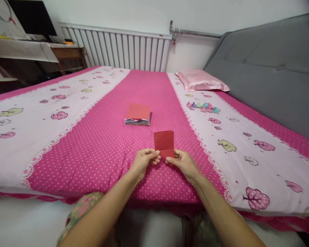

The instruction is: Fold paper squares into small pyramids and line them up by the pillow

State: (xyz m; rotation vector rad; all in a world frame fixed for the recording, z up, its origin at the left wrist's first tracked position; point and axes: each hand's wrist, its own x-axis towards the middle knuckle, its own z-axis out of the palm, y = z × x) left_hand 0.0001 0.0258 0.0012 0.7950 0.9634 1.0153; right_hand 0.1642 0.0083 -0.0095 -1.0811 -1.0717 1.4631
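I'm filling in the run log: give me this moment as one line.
left hand: pinches red paper | right hand: pinches red paper | red paper: folded, over bed | paper stack: beyond it

— Where do the person's arms lie?

— Both forearms come up from the bottom edge and slant inward, so that the wrists end near each other at the middle. The sleeves are short; the forearms are bare.

— And the left hand?

— It is turned with its back up and a little to the left, fingers curled, thumb and forefinger closed in a pinch that points to the right.

— The right hand?

— It mirrors the other: back up, fingers bent, thumb and forefinger pinched together and pointing left. The two pinches sit just beside each other, not touching.
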